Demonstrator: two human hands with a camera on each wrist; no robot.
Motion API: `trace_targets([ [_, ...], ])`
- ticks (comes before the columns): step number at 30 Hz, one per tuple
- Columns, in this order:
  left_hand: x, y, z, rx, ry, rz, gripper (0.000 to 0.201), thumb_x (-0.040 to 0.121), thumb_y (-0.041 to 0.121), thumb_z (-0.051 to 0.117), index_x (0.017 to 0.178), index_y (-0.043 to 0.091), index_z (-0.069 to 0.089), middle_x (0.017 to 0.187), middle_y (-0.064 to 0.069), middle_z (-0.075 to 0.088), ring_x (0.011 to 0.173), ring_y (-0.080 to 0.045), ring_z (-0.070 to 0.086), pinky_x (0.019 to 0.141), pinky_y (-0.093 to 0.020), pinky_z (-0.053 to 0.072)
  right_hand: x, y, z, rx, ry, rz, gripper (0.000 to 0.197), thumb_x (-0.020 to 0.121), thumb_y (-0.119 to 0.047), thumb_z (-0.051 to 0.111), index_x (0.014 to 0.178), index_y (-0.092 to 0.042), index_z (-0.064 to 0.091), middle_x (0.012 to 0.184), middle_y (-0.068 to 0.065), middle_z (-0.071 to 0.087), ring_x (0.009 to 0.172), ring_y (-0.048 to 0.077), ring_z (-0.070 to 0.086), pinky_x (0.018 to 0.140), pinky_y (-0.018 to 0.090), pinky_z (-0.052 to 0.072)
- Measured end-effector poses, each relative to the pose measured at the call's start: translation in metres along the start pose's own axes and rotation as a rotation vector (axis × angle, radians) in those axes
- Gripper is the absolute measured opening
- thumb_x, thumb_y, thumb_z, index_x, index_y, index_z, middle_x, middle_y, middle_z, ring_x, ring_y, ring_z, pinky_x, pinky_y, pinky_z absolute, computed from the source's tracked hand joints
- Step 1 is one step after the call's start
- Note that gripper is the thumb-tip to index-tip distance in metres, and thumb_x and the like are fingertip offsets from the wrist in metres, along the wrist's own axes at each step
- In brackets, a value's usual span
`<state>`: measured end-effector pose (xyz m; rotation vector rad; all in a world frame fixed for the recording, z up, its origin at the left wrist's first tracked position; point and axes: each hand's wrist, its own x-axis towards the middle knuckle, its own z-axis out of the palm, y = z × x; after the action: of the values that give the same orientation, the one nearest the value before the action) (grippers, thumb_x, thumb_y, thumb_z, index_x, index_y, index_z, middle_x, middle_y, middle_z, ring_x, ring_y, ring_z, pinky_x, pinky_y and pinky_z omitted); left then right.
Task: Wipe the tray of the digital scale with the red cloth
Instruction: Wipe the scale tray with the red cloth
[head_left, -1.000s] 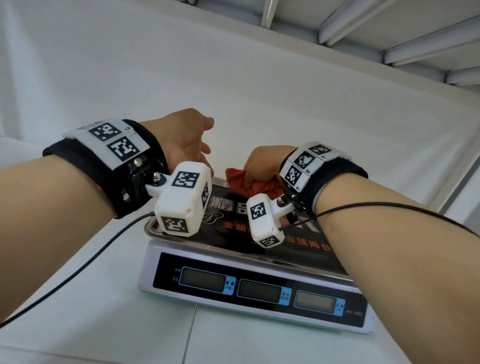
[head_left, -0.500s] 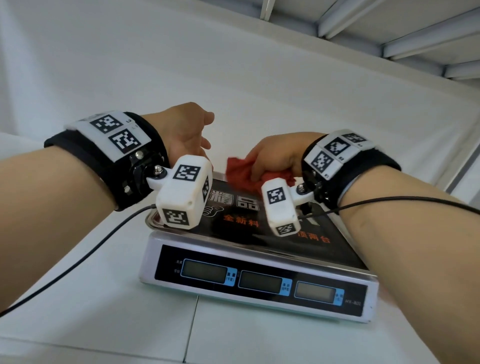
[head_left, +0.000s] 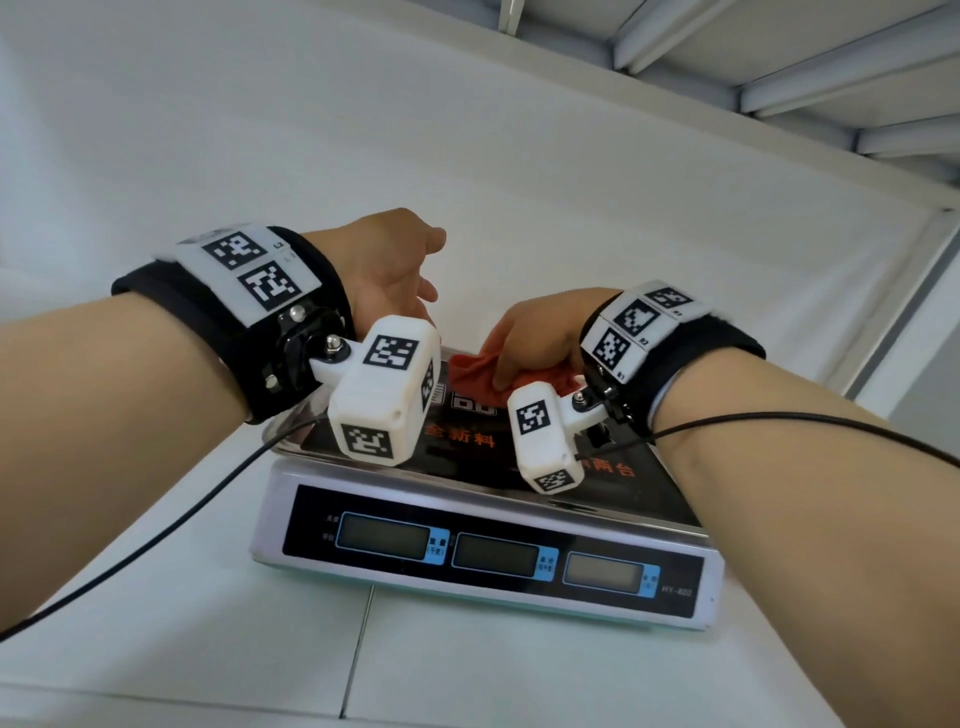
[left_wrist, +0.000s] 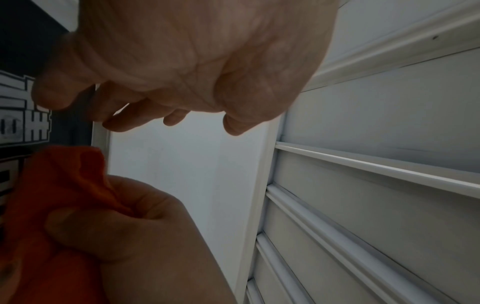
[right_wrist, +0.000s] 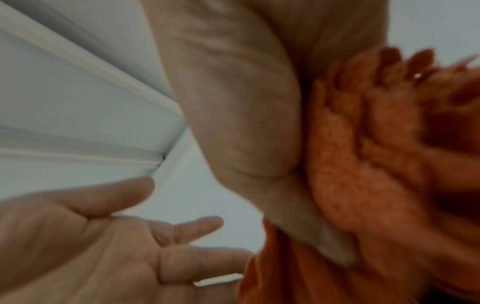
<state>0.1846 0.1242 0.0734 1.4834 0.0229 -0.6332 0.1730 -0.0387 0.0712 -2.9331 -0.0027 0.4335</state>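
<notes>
A silver digital scale (head_left: 483, 564) stands on the white table, its dark printed tray (head_left: 631, 491) on top. My right hand (head_left: 537, 345) grips the bunched red cloth (head_left: 475, 376) and presses it on the far middle of the tray. The left wrist view shows the cloth (left_wrist: 64, 185) crumpled in that fist (left_wrist: 135, 222). In the blurred right wrist view the cloth (right_wrist: 376, 154) fills the right side. My left hand (head_left: 395, 265) hovers over the tray's far left corner, fingers loosely spread, holding nothing; its fingers (left_wrist: 166, 121) hang relaxed.
The scale's front panel carries three blank displays (head_left: 384, 535). White table surface (head_left: 182, 597) lies to the left and in front, with a seam (head_left: 358, 654) running toward me. A white wall (head_left: 519, 182) rises behind. Black cables (head_left: 130, 551) trail from both wrists.
My right hand has slid the red cloth leftward along the far part of the tray after a short swing to the right. The left hand has stayed hovering at the far left corner.
</notes>
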Motion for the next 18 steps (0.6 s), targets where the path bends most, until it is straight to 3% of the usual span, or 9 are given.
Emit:
trace_targets([
  [1, -0.001, 0.0, 0.002, 0.002, -0.011, 0.008, 0.072, 0.097, 0.053, 0.035, 0.153, 0.01, 0.018, 0.153, -0.034, 0.017, 0.141, -0.048, 0.016, 0.103, -0.066, 0.023, -0.002, 0.002, -0.002, 0.047, -0.064, 0.0, 0.028, 0.085, -0.008, 0.07, 0.112, -0.013, 0.074, 0.104, 0.012, 0.077, 0.1, 0.028, 0.074, 0.091, 0.046, 0.058],
  [3, -0.002, 0.0, 0.003, 0.007, -0.011, 0.019, 0.072, 0.098, 0.052, 0.035, 0.153, 0.01, 0.018, 0.153, -0.034, 0.016, 0.141, -0.048, 0.016, 0.103, -0.065, 0.023, -0.006, 0.007, -0.006, 0.167, -0.088, 0.005, 0.029, 0.085, -0.004, 0.068, 0.114, -0.009, 0.072, 0.113, 0.02, 0.073, 0.104, 0.035, 0.07, 0.1, 0.055, 0.051],
  [5, -0.002, 0.0, 0.004, -0.01, -0.003, 0.03, 0.072, 0.098, 0.051, 0.035, 0.153, 0.009, 0.018, 0.153, -0.034, 0.016, 0.142, -0.047, 0.016, 0.104, -0.065, 0.022, -0.006, 0.014, -0.012, 0.166, 0.017, 0.031, 0.031, 0.087, -0.006, 0.067, 0.118, -0.005, 0.069, 0.116, 0.024, 0.07, 0.104, 0.037, 0.069, 0.1, 0.055, 0.051],
  [8, -0.003, 0.0, 0.004, 0.0, -0.006, 0.036, 0.072, 0.098, 0.051, 0.036, 0.153, 0.009, 0.018, 0.153, -0.034, 0.018, 0.141, -0.048, 0.017, 0.103, -0.065, 0.024, -0.002, 0.025, -0.016, 0.031, 0.125, 0.129, 0.034, 0.088, -0.015, 0.068, 0.12, -0.004, 0.066, 0.117, 0.019, 0.071, 0.109, 0.037, 0.068, 0.1, 0.052, 0.052],
  [12, -0.002, 0.0, 0.006, 0.023, -0.004, 0.029, 0.072, 0.097, 0.051, 0.036, 0.153, 0.009, 0.019, 0.152, -0.035, 0.02, 0.141, -0.049, 0.018, 0.103, -0.066, 0.023, -0.004, 0.036, -0.012, 0.0, 0.089, 0.255, 0.024, 0.093, -0.017, 0.063, 0.114, -0.006, 0.066, 0.1, 0.009, 0.077, 0.101, 0.031, 0.068, 0.093, 0.045, 0.054],
  [16, 0.002, -0.001, 0.01, 0.024, -0.014, 0.026, 0.073, 0.098, 0.052, 0.036, 0.153, 0.008, 0.018, 0.151, -0.035, 0.019, 0.141, -0.049, 0.017, 0.102, -0.067, 0.023, -0.001, 0.036, -0.001, -0.079, 0.143, 0.214, 0.03, 0.089, -0.021, 0.067, 0.115, -0.007, 0.068, 0.115, 0.013, 0.072, 0.107, 0.031, 0.068, 0.099, 0.047, 0.053],
  [18, 0.003, -0.002, 0.012, 0.028, -0.015, 0.025, 0.073, 0.097, 0.052, 0.036, 0.153, 0.008, 0.018, 0.151, -0.036, 0.02, 0.141, -0.049, 0.017, 0.102, -0.067, 0.024, 0.0, 0.037, 0.002, -0.039, 0.124, 0.187, 0.03, 0.089, -0.02, 0.066, 0.115, -0.006, 0.068, 0.109, 0.012, 0.073, 0.101, 0.029, 0.071, 0.091, 0.043, 0.058],
])
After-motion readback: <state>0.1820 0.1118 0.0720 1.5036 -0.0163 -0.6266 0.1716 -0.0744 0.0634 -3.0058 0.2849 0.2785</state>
